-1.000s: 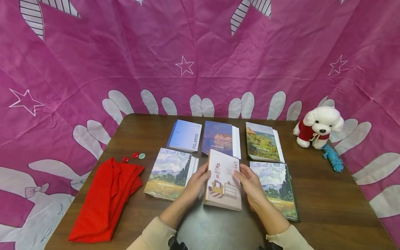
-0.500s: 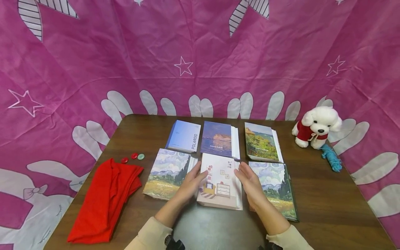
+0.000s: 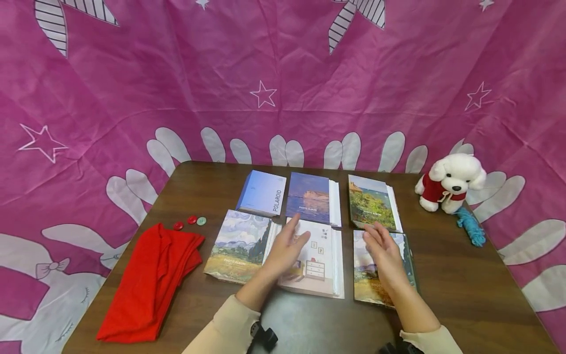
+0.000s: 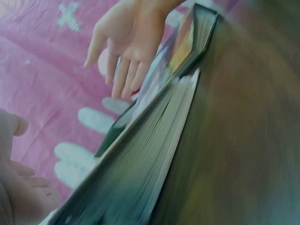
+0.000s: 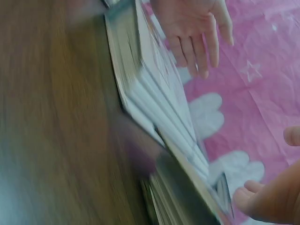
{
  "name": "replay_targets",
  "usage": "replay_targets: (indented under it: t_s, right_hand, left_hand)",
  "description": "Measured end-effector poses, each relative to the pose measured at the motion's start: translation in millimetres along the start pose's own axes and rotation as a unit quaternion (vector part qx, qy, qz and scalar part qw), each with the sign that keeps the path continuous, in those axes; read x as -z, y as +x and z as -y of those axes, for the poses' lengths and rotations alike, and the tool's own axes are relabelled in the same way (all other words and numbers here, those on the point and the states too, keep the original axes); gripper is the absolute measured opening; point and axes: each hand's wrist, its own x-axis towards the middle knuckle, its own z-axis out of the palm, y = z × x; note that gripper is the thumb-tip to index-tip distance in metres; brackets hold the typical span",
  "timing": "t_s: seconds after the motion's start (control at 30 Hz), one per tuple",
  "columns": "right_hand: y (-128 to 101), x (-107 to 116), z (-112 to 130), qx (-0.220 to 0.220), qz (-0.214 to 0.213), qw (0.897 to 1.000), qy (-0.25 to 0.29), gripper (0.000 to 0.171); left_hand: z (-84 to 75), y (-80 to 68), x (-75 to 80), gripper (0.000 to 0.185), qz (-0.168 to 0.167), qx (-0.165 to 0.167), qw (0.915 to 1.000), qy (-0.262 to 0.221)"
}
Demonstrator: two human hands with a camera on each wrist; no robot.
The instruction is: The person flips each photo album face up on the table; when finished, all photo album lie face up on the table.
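A white photo album (image 3: 320,265) with a drawn room on its cover lies flat on the brown table (image 3: 464,275), in the middle of the front row. My left hand (image 3: 294,238) is open over its left half, fingers straight. My right hand (image 3: 376,236) is open above the painted-sky album (image 3: 369,287) to its right. The left wrist view shows the right hand (image 4: 122,47) with spread fingers over the album edges (image 4: 154,154). In the right wrist view the left hand (image 5: 197,28) hangs above the page edges (image 5: 159,108). Neither hand holds anything.
Another painted-sky album (image 3: 239,246) lies front left. Behind are a blue Polaroid album (image 3: 263,194), a sea album (image 3: 309,199) and a green landscape album (image 3: 371,201). A red cloth (image 3: 150,280) and three buttons (image 3: 190,221) lie left. A plush dog (image 3: 448,182) and blue yarn (image 3: 470,223) sit right.
The white album went from tilted up between both hands to lying flat. Both hands let go of it. The right hand moved right, over the neighbouring album.
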Motion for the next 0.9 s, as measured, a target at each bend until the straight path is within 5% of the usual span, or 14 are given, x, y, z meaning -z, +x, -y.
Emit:
replay_targets:
  t_s: [0.27, 0.53, 0.77, 0.9]
  right_hand:
    - [-6.0, 42.6, 0.3, -0.002, -0.055, 0.998, 0.006, 0.073]
    - [-10.8, 82.0, -4.9, 0.012, -0.123, 0.991, 0.054, 0.046]
    - [-15.5, 101.5, -16.6, -0.015, -0.096, 0.994, 0.056, 0.021]
    - [-15.3, 107.0, -21.5, -0.025, -0.072, 0.993, 0.086, 0.024]
  left_hand:
    - [-5.3, 4.0, -41.4, 0.068, 0.027, -0.018, 0.9991, 0.029]
    - [-9.4, 1.7, -71.2, 0.065, 0.067, -0.015, 0.9971, 0.032]
    - [-16.6, -10.6, -102.9, 0.069, 0.089, 0.004, 0.996, 0.006]
    - [-18.2, -20.5, -122.7, 0.073, 0.111, 0.023, 0.9934, 0.012]
